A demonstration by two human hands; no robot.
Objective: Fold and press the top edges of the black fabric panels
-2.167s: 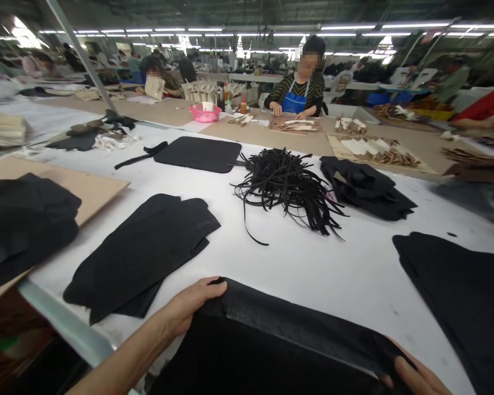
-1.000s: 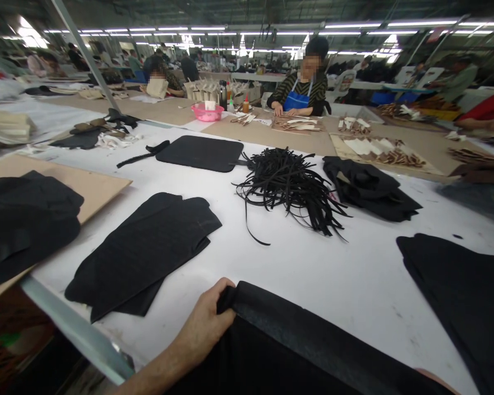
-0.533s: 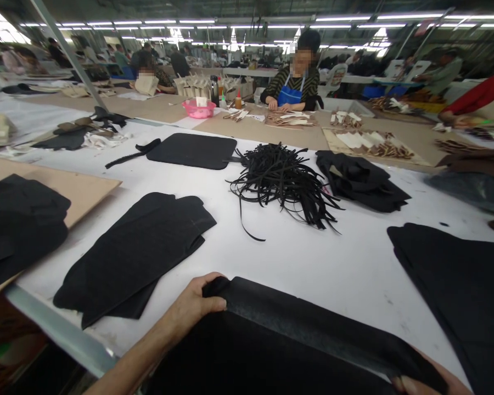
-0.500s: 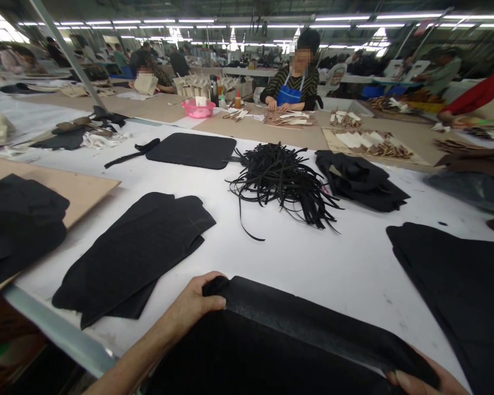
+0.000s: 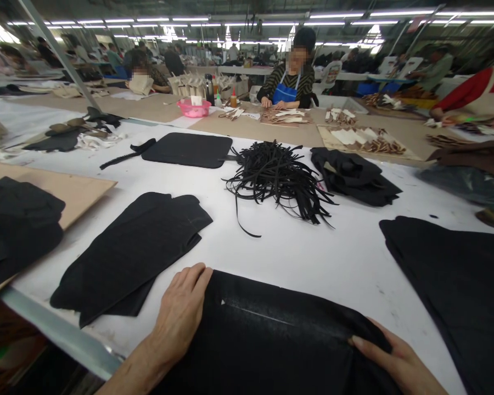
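Found at the near side of the table (image 5: 296, 258), between both hands: black sheet (image 5: 263, 356), with a band (image 5: 271, 296) along its far side apparently turned over, a pale line (image 5: 263, 314) showing beneath. Gripped at the right end by the right hand (image 5: 395, 351), thumb on top, fingers mostly hidden behind. Held at the far left corner by the left hand (image 5: 183, 307), closed over the edge, fingertips partly out of sight. Judged as to progress: turned along most of the far side, rounded rather than flat near the right hand; fastening not visible, amount left not determinable. Noted to the left: overlapping black pieces (image 5: 132, 252), lying flat. Noted to the right: larger black pieces (image 5: 448, 285), likewise flat. Noted beyond: tangled heap of black strips (image 5: 280, 175), between a rounded black panel (image 5: 187, 150) and a crumpled black stack (image 5: 354, 173). Noted farther off: co-worker (image 5: 307, 79) in a blue apron (image 5: 285, 94), busy over small cut pieces (image 5: 288, 116)
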